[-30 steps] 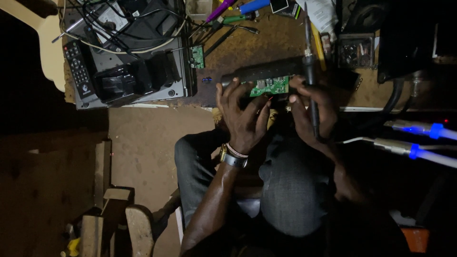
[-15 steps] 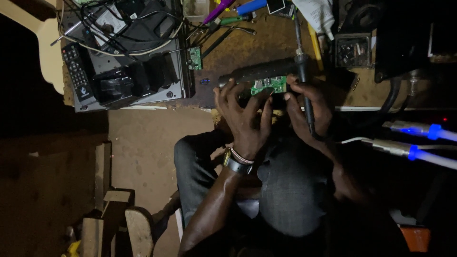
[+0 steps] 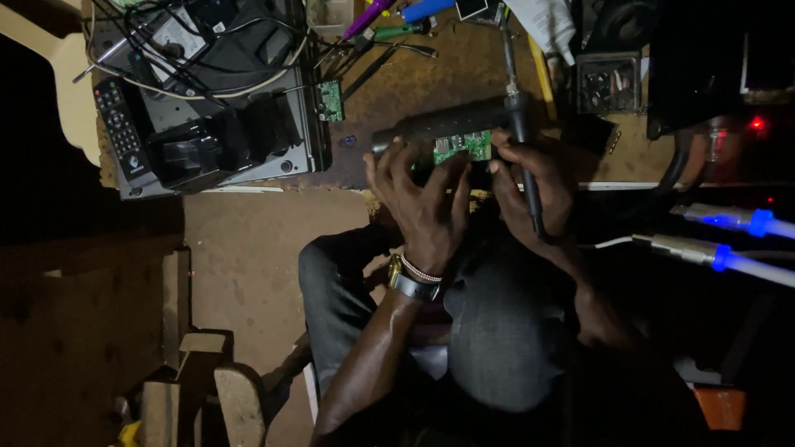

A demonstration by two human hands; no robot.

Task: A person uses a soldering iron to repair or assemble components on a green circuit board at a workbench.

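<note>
My left hand (image 3: 422,194), with a watch on its wrist, holds a long dark device (image 3: 431,128) whose green circuit board (image 3: 461,146) shows between my fingers. My right hand (image 3: 530,178) grips a black-handled soldering iron (image 3: 523,145), its metal tip pointing up the table away from me. Both hands meet at the near edge of the brown worktable (image 3: 431,79), right at the board. My dark-trousered knees are below them.
A black set-top box (image 3: 207,124) with cables, a remote control (image 3: 120,128) and a small green board (image 3: 331,99) lie left. Pens and tools (image 3: 397,21) sit at the back, a small fan (image 3: 609,87) to the right. Two blue-lit metal plugs (image 3: 729,236) hang right. Wooden blocks (image 3: 178,348) lie on the floor.
The view has shifted slightly; my hands and the board sit a little lower and closer. Both hands keep their hold.
</note>
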